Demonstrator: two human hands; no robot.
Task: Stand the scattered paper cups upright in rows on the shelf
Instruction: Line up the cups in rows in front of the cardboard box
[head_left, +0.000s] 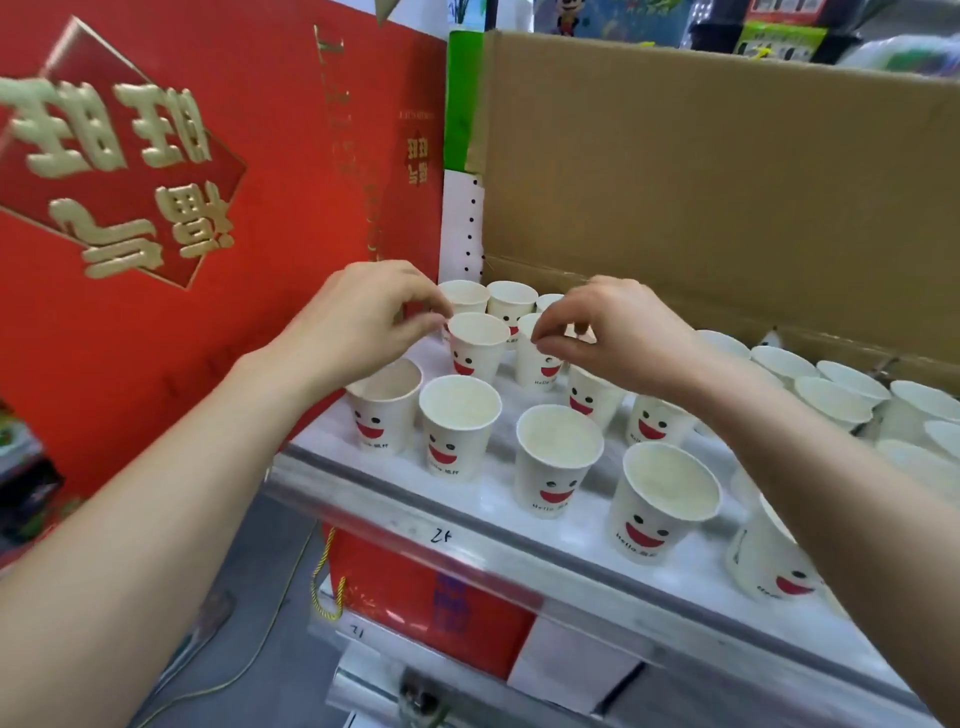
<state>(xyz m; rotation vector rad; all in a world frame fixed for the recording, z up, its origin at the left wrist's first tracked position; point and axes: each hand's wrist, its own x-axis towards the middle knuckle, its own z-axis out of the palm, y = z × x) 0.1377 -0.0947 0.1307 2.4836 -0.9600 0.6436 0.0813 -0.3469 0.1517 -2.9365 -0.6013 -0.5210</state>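
Behind both hands stands an open cardboard box (701, 182), its brown wall closing off the back of the shelf (493, 525). Just outside the left hand (363, 317) a tall red gift box (208, 208) walls the end, so the two likely serve as stops against which the rows can be squared. The shelf runs under both forearms and carries the paper cups. A front row (556, 457) stands mouth-up below the wrists, faces turned outward and set a little apart, probably so each can be lifted without disturbing its neighbour. Past the right wrist sits a cluster of cups (836, 397) that look tilted or crowded together, too blurred to tell more; these seem to be the ones not yet sorted. The left hand pinches the rim of one upright cup (478, 345) with curled fingertips. The right hand (608, 332) pinches the rim of the next cup (537, 364) just beside it, between thumb and forefinger. Holding by the rim, I judge, keeps the thin wall from crushing and lets each cup be nudged into line with the back row (511, 299) beyond the fingertips.
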